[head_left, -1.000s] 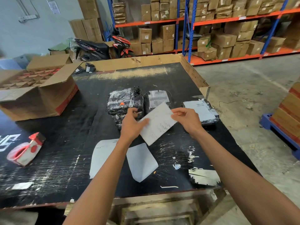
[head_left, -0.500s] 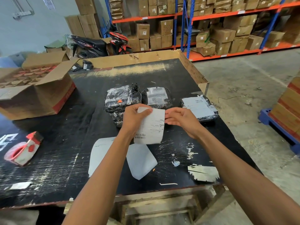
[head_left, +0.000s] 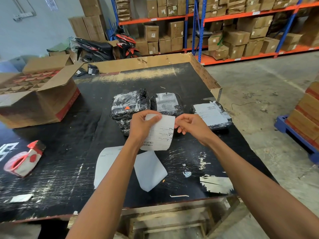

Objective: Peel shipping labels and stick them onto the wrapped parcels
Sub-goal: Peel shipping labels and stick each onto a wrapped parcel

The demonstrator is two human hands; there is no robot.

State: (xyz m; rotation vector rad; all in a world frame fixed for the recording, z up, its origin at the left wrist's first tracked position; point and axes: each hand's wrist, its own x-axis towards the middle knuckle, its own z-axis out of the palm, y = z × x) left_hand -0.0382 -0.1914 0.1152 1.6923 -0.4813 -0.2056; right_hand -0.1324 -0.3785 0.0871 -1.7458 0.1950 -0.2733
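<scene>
Label [head_left: 160,133] held upright above mid-tabletop [head_left: 172,78], printed face toward camera, just in front of the wrapped parcels [head_left: 130,105]. Left hand [head_left: 143,125] grip clamped on the label's top-left corner; right hand [head_left: 191,126] grip pinched on the right edge. Separate backing from one corner; peel slowly, keeping the adhesive face off the fingers. Hold taut between both grips to prevent curl. Carry to an unlabelled parcel; lay one edge first, then smooth flat. Compared with one second earlier: label turned from slanted and blank-side-up to upright with print showing; parcels unmoved
</scene>
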